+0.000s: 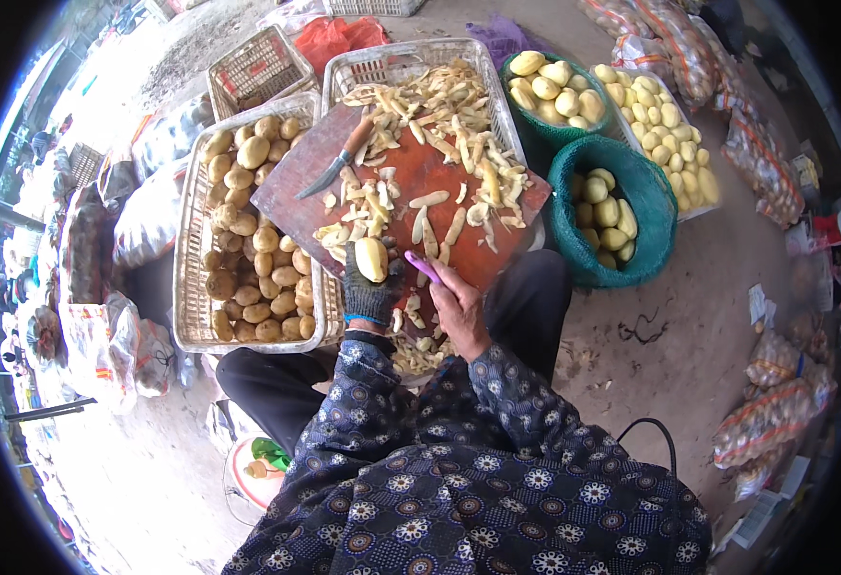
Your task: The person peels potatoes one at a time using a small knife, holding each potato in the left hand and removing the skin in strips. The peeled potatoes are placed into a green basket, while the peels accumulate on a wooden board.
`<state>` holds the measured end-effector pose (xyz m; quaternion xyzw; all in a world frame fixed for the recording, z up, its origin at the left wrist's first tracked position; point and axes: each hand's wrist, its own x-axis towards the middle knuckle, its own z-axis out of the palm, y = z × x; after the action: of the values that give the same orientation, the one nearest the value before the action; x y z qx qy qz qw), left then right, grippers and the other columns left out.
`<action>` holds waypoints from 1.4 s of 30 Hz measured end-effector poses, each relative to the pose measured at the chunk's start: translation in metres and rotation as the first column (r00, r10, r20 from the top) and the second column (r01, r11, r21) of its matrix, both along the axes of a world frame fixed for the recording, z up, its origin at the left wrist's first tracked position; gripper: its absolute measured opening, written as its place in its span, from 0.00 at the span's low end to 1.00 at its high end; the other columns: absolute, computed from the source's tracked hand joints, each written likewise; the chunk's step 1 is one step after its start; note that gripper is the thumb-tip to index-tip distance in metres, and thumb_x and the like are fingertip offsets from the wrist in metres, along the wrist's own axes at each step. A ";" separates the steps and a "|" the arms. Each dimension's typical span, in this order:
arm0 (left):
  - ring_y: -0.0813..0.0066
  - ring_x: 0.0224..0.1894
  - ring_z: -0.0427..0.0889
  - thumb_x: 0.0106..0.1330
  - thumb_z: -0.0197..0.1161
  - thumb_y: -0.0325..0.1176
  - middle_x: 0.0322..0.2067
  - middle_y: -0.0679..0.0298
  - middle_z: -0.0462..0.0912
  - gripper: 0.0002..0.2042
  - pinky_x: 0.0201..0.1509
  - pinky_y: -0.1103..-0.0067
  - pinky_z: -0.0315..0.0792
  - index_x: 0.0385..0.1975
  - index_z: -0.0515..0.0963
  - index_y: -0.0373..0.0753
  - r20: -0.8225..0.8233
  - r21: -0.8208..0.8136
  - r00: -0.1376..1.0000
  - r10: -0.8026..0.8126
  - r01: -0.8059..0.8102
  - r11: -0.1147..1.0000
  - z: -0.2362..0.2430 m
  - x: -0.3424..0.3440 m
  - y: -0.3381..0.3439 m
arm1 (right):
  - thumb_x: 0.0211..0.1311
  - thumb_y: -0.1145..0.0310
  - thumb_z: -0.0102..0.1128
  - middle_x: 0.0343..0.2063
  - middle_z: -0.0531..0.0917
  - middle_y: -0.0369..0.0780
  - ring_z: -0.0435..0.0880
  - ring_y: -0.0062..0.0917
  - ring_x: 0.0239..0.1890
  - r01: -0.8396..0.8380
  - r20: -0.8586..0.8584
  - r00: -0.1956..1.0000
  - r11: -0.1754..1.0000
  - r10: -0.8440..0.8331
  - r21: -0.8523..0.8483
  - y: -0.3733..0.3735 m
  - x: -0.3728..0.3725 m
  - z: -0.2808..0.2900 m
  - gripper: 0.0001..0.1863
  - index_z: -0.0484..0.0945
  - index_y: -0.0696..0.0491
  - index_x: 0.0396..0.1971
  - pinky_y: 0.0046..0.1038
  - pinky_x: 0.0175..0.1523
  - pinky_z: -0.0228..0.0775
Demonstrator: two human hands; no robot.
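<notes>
The left hand (370, 287), in a dark glove, is closed around a half-peeled potato (371, 259) at the near edge of the red cutting board (420, 172), and the bare right hand (459, 307) is closed on a purple peeler (422, 265) whose tip sits just beside the potato. To peel well, it seems best to keep the potato pinched at its lower end, turn it a little after each stroke, and draw the blade away from the gloved fingers so the strips drop onto the board. The board lies across a wire basket (497, 96) and is strewn with pale peelings, with a knife (339, 163) near its far left corner. A wire tray of unpeeled potatoes (248, 230) stands at the left, two green net baskets (645, 196) of peeled ones at the right, on bare dusty ground among sacks.
</notes>
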<state>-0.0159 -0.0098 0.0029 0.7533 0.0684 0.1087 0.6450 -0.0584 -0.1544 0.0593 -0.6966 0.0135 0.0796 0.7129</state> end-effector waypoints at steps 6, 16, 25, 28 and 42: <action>0.71 0.36 0.78 0.58 0.58 0.55 0.36 0.62 0.79 0.24 0.40 0.77 0.74 0.43 0.72 0.39 -0.108 -0.984 0.977 -0.183 -0.079 0.157 0.011 0.008 -0.005 | 0.61 0.67 0.49 0.43 0.78 0.52 0.80 0.34 0.45 0.101 0.259 0.964 0.983 -0.059 -0.153 0.040 0.023 -0.015 0.20 0.70 0.59 0.52 0.26 0.50 0.69; 0.74 0.40 0.75 0.52 0.65 0.20 0.42 0.62 0.73 0.39 0.43 0.79 0.73 0.63 0.49 0.40 0.063 0.033 0.998 -0.003 0.001 0.999 0.012 -0.017 -0.010 | 0.62 0.67 0.47 0.45 0.78 0.50 0.78 0.30 0.48 -0.053 0.165 0.984 0.996 0.064 -0.070 0.020 0.035 -0.028 0.20 0.69 0.61 0.51 0.26 0.52 0.66; 0.66 0.32 0.79 0.60 0.57 0.52 0.32 0.61 0.79 0.18 0.36 0.73 0.75 0.36 0.75 0.42 -0.367 -0.896 0.926 -0.087 -0.327 0.300 0.013 0.011 -0.001 | 0.61 0.69 0.48 0.46 0.77 0.51 0.76 0.34 0.52 -0.125 0.138 0.977 0.961 0.163 -0.246 0.026 0.048 -0.025 0.19 0.71 0.62 0.50 0.26 0.54 0.66; 0.67 0.31 0.79 0.59 0.58 0.50 0.32 0.60 0.80 0.18 0.34 0.72 0.75 0.36 0.74 0.40 -0.336 -0.893 0.940 -0.053 -0.300 0.336 0.012 0.013 -0.008 | 0.60 0.70 0.50 0.40 0.78 0.53 0.79 0.39 0.45 0.002 0.242 0.966 0.930 0.094 -0.368 0.029 0.029 -0.021 0.18 0.72 0.58 0.49 0.28 0.48 0.70; 0.65 0.37 0.79 0.52 0.68 0.34 0.38 0.57 0.78 0.26 0.38 0.70 0.77 0.50 0.66 0.38 0.044 -0.470 0.998 0.039 -0.013 0.882 0.017 -0.012 -0.001 | 0.59 0.69 0.49 0.41 0.79 0.52 0.79 0.33 0.48 -0.066 0.155 0.984 0.988 0.088 -0.142 -0.007 0.006 -0.013 0.18 0.72 0.61 0.49 0.25 0.50 0.69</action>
<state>-0.0275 -0.0106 0.0201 0.5706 0.0861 0.1170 0.8083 -0.0525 -0.1617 0.0463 -0.7479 -0.0657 0.0496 0.6587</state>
